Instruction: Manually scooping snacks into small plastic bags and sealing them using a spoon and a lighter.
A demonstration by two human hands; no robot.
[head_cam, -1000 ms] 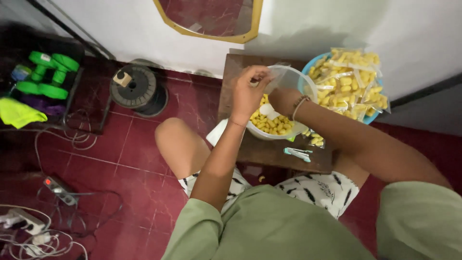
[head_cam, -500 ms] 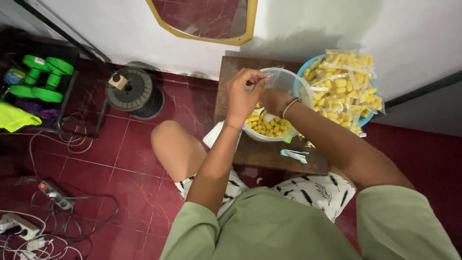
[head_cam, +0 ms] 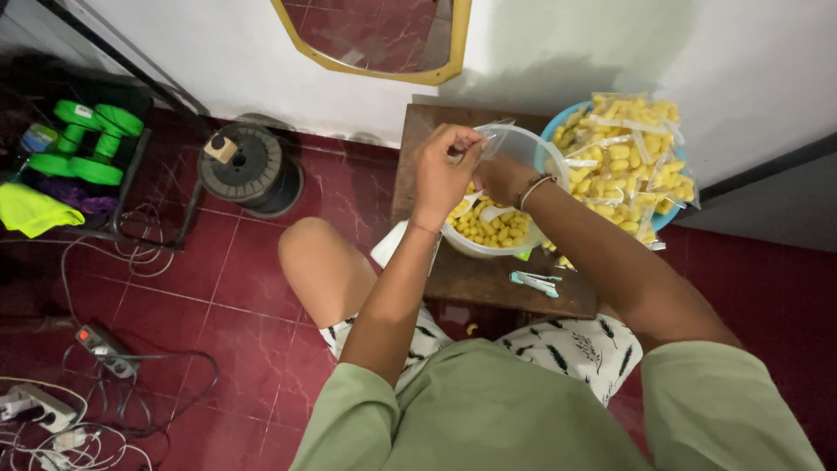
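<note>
Head view: both hands raised over a clear bowl (head_cam: 497,235) of yellow snack pieces, hemmed by the wall just beyond, a blue basin (head_cam: 667,214) of filled packets to the right, open red floor (head_cam: 244,288) to the left. Left hand (head_cam: 440,170) and right hand (head_cam: 501,174) together, pinching a small clear plastic bag (head_cam: 493,138). Bag thin, see-through, crumpled; contents cannot be told.

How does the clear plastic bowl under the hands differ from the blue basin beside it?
The clear plastic bowl is see-through and holds loose yellow snack pieces; the blue basin is opaque and piled with small sealed clear bags of them. The bowl sits right under the left hand and right hand; the basin stands further right, untouched. Both are round and rest on the low dark wooden table.
</note>
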